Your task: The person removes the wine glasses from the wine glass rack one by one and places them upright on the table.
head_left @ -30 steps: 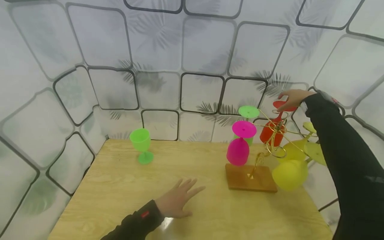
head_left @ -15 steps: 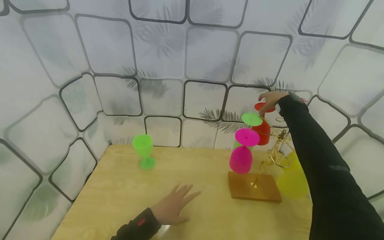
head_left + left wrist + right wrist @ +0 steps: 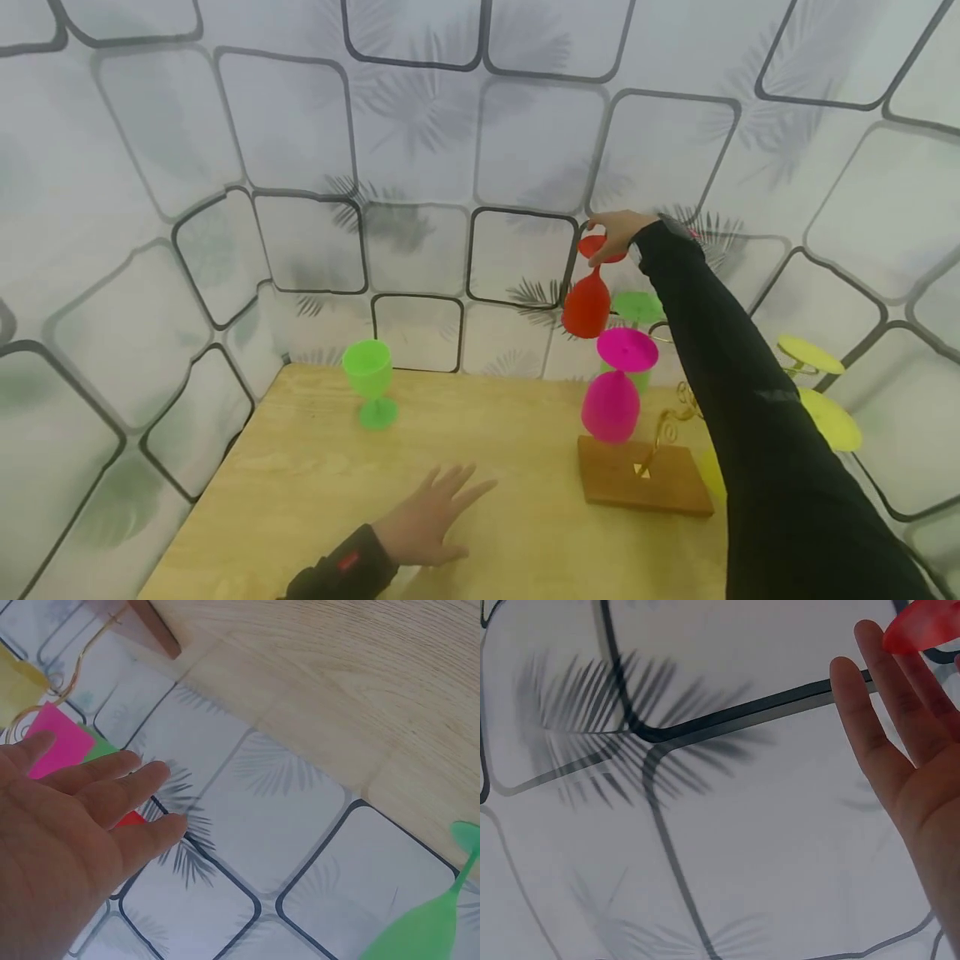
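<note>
where table [image 3: 300,492] meets perhaps tiled wall [image 3: 420,125]

light: bright, even | shadows: faint | edges: fisheye-bent | wrist views: soft

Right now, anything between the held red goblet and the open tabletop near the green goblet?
Nothing visible. The right hand holds the red goblet upside down by its foot, clear of the rack. The table between it and the upright green goblet is bare; the left hand lies nearer the front edge.

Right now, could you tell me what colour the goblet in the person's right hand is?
The goblet is red, held upside down by its foot; the head view shows it best.
</note>
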